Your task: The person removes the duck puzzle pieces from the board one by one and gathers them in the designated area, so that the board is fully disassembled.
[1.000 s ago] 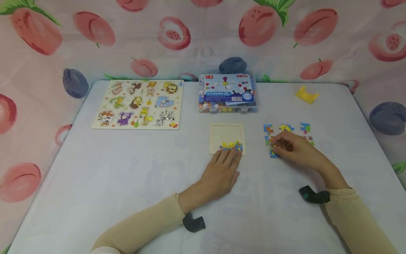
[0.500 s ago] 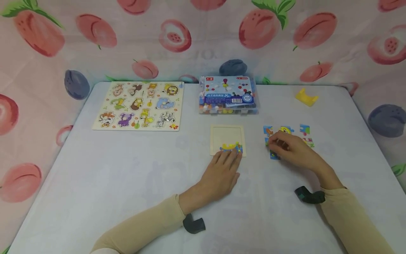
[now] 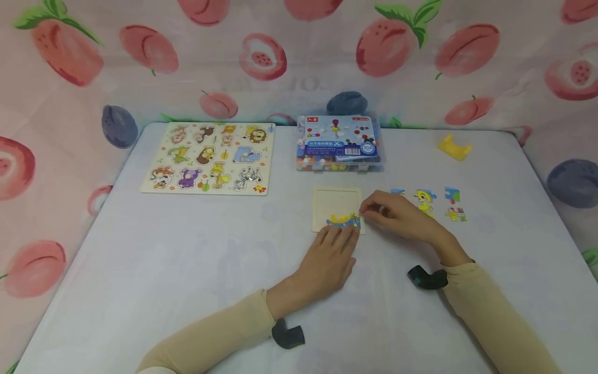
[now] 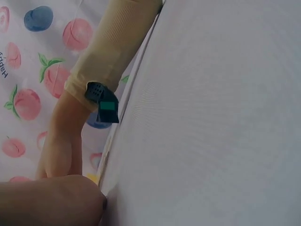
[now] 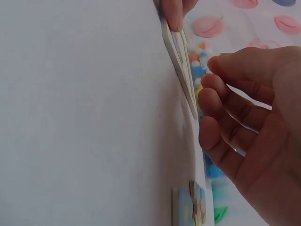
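My left hand (image 3: 329,262) rests with straight fingers on the lower edge of a small square wooden puzzle tray (image 3: 322,205). Inside the tray, along its lower right, lie yellow and blue puzzle pieces (image 3: 343,220), partly hidden by those fingertips. At the tray's right edge my right hand (image 3: 404,215) has its fingers bent and thumb close to the index finger. In the right wrist view, nothing is plainly visible between the thumb (image 5: 235,63) and fingers. Loose puzzle pieces (image 3: 424,196) lie to the right, some hidden behind the right hand.
An animal peg puzzle board (image 3: 210,161) lies at the back left. Behind the tray is a clear plastic box (image 3: 341,143) with a blue label and coloured balls. A yellow plastic part (image 3: 454,148) sits at the back right. A fruit-print cloth (image 3: 289,93) hangs behind the table.
My right hand has moved left from the loose pieces to the tray's right edge. My left hand has stayed on the tray. The view has shifted slightly.
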A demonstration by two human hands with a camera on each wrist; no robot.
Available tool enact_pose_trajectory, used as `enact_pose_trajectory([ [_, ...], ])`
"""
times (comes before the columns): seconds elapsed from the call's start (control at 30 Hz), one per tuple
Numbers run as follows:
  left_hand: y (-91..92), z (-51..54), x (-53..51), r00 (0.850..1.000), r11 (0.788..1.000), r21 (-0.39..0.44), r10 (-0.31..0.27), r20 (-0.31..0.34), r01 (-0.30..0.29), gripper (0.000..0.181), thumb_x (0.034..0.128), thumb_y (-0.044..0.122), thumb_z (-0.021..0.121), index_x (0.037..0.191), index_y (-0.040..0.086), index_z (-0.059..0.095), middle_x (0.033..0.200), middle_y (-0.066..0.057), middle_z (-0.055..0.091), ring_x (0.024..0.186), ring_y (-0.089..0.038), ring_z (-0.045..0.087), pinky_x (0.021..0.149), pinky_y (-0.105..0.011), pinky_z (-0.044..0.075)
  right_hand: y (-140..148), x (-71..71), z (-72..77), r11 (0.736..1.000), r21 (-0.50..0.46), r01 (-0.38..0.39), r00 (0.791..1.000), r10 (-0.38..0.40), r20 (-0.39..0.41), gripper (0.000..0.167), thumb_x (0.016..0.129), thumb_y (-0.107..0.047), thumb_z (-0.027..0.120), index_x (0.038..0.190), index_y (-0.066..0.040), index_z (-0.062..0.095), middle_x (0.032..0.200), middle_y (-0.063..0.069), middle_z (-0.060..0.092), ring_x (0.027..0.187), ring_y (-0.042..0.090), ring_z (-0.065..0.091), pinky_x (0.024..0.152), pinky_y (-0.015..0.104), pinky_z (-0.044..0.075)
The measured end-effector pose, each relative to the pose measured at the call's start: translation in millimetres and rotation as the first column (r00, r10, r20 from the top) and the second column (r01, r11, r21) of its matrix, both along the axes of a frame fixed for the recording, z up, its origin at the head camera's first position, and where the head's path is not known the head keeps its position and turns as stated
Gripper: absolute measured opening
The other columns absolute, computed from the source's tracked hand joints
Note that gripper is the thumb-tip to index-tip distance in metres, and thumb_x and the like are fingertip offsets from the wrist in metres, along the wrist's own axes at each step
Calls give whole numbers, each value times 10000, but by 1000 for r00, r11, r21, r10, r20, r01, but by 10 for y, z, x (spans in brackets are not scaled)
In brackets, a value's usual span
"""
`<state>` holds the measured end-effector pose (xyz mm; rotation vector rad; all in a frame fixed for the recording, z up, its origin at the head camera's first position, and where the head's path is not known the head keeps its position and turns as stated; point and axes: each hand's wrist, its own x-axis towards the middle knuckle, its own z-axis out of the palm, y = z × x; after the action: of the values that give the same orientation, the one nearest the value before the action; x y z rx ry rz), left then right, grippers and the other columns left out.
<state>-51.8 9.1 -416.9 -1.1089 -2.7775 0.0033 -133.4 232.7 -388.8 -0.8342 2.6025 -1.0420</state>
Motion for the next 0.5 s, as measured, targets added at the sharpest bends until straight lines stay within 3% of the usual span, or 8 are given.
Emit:
enact_pose_trajectory([
  [0.23,7,20,-4,1000,999,-51,7,-3,-7,580,983,405,385,1473,101,322,1447,-10,410,1252,-194,394,1051,-437,309,-219,-59,12,998,21,-61,998,60,30,234,954,-216,562,1169,-171,641,1036,-51,630,859,82,538,758,235,461],
  [0.5,10,12,13,1000,999,-40,17,-20,-17,584,982,403,385,1479,106,308,1466,-9,390,1223,-191,402,1039,-429,317,-405,-118,8,983,123,-134,991,137,-11,257,955,-197,558,1187,-165,663,954,-53,601,751,71,478,690,236,423],
])
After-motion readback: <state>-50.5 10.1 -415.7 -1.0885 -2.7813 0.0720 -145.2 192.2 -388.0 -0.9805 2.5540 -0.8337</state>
